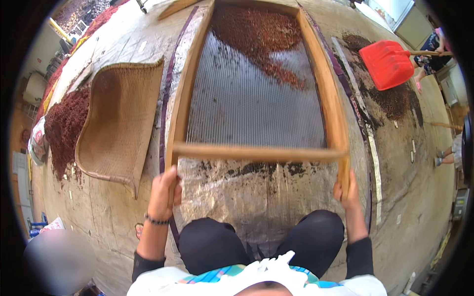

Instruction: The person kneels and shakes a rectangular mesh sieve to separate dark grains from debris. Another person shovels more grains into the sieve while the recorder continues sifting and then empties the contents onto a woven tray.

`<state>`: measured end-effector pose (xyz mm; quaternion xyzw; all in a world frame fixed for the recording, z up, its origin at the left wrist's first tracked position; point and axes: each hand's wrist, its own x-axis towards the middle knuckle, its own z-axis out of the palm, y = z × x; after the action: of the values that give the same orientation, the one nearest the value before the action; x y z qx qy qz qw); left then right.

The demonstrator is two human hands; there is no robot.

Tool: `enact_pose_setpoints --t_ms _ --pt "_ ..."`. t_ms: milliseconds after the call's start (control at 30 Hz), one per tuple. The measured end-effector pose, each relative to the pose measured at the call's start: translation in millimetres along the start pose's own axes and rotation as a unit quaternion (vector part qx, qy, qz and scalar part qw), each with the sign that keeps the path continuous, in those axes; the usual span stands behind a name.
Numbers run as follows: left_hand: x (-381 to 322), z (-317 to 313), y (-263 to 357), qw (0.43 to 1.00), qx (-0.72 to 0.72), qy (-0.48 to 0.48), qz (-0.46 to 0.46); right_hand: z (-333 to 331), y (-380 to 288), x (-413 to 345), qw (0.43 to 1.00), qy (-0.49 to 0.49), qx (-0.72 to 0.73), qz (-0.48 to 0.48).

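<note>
My left hand [163,190] is closed around the left handle of a large wooden-framed sieve [333,111]. My right hand [348,188] grips the handle at its right side. The ribbed or wire screen [255,114] of the sieve stretches away from me. Reddish-brown dried plant material [259,29] lies heaped at its far end, with a tongue of it trailing down towards the right. Dark fine debris [266,168] is scattered on the ground sheet just beyond my knees, below the near crossbar.
A woven scoop basket [118,122] lies at the left beside a dark red heap [68,129]. On the right, a person [431,48] holds a red shovel [387,64] near a dark pile [396,103]. Another person's legs [448,151] show at the far right. A blurred round shape is at lower left.
</note>
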<state>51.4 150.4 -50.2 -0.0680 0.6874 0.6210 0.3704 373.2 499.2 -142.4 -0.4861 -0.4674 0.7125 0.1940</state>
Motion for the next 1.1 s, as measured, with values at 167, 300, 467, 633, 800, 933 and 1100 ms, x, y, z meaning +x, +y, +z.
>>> enact_pose_setpoints --t_ms 167,300,467,633,800,933,1100 --pt "11 27 -29 0.999 -0.019 -0.009 -0.036 -26 -12 40 0.999 -0.002 0.032 0.038" --pt "13 8 3 1.000 -0.018 -0.014 0.007 -15 -19 28 0.999 -0.010 -0.005 0.030" --pt "5 -7 -21 0.999 -0.013 0.016 -0.039 -6 19 13 0.996 -0.042 0.073 0.011" --pt "22 19 7 1.000 -0.015 -0.007 0.013 -15 -13 53 0.993 0.014 0.068 0.094" --pt "4 0 -30 0.998 -0.011 0.029 -0.054 -6 32 7 1.000 -0.004 0.014 -0.015" --pt "23 49 -9 1.000 -0.003 -0.011 0.014 -33 -2 67 0.996 0.015 0.052 0.067" --pt "-1 1 -18 0.999 0.032 0.000 -0.037 -19 19 13 0.999 -0.015 0.006 -0.036"
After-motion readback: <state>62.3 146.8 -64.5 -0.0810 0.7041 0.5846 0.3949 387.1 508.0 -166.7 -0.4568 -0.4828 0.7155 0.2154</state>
